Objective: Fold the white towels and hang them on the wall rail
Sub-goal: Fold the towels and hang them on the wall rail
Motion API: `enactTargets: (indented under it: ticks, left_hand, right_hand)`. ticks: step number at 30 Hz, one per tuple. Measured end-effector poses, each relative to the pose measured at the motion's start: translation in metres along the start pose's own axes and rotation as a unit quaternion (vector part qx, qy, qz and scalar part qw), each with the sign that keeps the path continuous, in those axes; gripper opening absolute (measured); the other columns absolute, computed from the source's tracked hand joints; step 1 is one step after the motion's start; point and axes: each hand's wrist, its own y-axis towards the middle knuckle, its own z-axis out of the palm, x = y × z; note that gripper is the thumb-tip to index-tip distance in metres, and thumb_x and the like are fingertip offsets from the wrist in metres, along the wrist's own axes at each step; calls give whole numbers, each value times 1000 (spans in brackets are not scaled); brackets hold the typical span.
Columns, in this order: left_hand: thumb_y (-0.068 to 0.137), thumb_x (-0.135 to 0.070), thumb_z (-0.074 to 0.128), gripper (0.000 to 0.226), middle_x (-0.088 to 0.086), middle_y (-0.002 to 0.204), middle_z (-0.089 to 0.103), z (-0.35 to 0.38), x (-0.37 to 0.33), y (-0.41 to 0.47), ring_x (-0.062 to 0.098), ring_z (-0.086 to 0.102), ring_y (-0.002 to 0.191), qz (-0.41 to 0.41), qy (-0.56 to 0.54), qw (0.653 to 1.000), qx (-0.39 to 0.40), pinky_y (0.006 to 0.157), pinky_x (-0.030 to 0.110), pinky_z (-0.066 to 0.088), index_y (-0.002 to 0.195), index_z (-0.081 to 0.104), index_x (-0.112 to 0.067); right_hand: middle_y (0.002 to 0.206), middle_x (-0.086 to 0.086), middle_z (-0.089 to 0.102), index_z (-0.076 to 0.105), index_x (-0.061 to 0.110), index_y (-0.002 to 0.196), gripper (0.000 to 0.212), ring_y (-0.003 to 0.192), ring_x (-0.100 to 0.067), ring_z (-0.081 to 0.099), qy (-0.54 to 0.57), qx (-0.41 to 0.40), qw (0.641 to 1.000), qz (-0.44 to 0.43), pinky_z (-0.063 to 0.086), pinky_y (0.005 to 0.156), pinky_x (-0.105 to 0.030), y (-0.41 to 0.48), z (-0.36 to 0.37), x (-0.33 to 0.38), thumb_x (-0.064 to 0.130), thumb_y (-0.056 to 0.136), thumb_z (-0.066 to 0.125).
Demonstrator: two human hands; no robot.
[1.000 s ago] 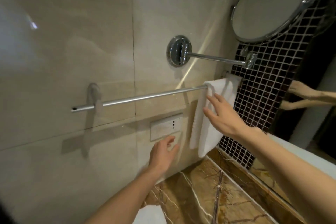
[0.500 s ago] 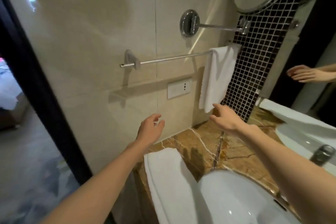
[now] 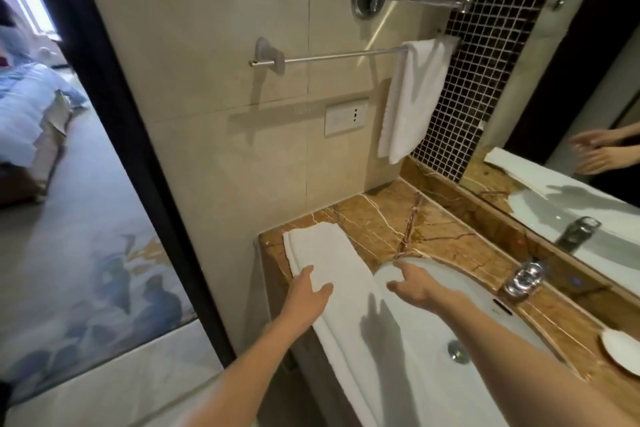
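A folded white towel is hung at the right end of the round metal rail. A second towel (a long soft strip) is laid on the veined marble counter. The left hand is spread flat over it; the right hand is held loose, nothing gripped.

- Wall rail: slim chrome bar, horizontal, left bracket showing, right end covered by a towel.
- Hung towel: white, folded narrow, draped over the rail's right end, hanging straight down.
- Counter towel: white, folded into a long strip, flat along the left edge of the marble counter, running from near the far left corner toward the near edge.
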Motion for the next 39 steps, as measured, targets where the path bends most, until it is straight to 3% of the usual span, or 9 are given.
enactTargets:
  ticks: [9,13,17,22,25,29,35,37,39]
  left_hand:
    - [94,-33,55,71,4,155,16,70,54,-17,23,27,141,-102,-24,993,54,111,33,29,151,15,-21]
    - [92,-28,56,72,5,152,17,97,54,-15,22,30,137,-156,-40,986,33,107,27,31,150,15,-17]
    - [90,-19,57,71,8,145,27,104,57,-11,19,44,121,-152,-47,987,2,97,22,38,148,19,-12]
    - [88,-23,59,69,7,142,31,110,62,-7,23,46,121,-163,-65,984,-28,99,28,42,147,23,-14]
    - [89,-25,60,68,7,142,30,114,62,-7,24,46,122,-164,-71,983,-41,99,30,42,147,25,-14]
    - [87,-23,61,62,6,136,43,120,66,-6,23,52,115,-168,-98,980,-44,96,31,47,140,31,-12]
    - [90,-18,60,38,7,118,58,130,67,-7,23,58,104,-175,-157,971,-51,87,30,50,123,46,-5]
    - [91,-18,59,30,5,113,62,130,58,-10,22,60,102,-166,-171,970,-40,86,30,51,118,51,-8]
    - [91,-17,57,23,1,110,63,126,46,-12,21,61,102,-153,-178,972,-19,91,33,51,113,53,-15]
  right_hand:
    - [154,-8,30,23,11,149,58,140,-24,31,-2,89,995,44,24,111,-27,3,82,-81,30,98,43]
    - [153,-10,31,19,6,148,60,139,-24,33,23,107,993,50,25,109,-24,13,108,-98,27,98,44]
    - [141,-13,44,31,6,139,50,128,-27,44,44,128,989,52,35,101,-29,12,125,-104,26,95,45]
    - [126,-13,53,40,9,125,39,115,-29,53,52,103,993,37,36,81,-27,13,132,-119,30,93,48]
    - [114,-8,53,39,16,109,22,109,-27,54,55,98,993,21,35,79,-27,14,132,-122,30,93,47]
    - [104,0,45,38,16,104,18,94,-19,46,72,103,992,18,34,78,-25,8,134,-120,29,95,45]
    - [101,-5,52,42,11,100,22,90,-22,51,127,40,990,48,37,73,-27,8,132,-120,29,90,51]
    - [99,-1,50,46,10,105,24,97,-25,54,130,27,990,56,36,74,-26,10,127,-120,30,93,51]
    - [94,0,54,51,11,98,21,90,-23,55,137,15,989,56,37,70,-26,11,118,-116,31,94,51]
